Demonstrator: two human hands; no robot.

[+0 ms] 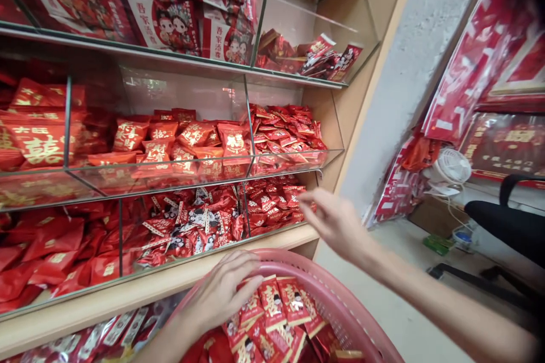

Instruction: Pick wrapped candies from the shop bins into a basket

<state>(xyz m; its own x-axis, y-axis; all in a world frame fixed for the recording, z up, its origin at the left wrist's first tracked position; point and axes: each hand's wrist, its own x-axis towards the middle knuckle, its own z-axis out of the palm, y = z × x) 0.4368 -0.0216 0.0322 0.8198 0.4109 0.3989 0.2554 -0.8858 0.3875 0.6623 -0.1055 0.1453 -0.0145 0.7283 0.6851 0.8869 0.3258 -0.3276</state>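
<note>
My left hand [225, 289] rests at the near left of a pink plastic basket [340, 295], fingers loosely bent and apart, over the rim and the packets. Small red packets [272, 303] with gold lettering and cartoon figures fill the part of the basket that shows. To the right, my right hand [330, 218] is raised in front of the lowest right compartment of the shelf, its fingers a little apart and slightly blurred. Nothing shows between them. Closest to its fingertips are small red packets [272, 201] in that compartment; whether it touches them I cannot tell.
Glass-fronted shelves [170, 178] hold red packets in divided compartments. Below the wooden ledge [85, 306] lie more wrapped goods [106, 334]. At right are a grey wall [395, 79], a white fan [449, 167], a cable and a black chair [506, 221].
</note>
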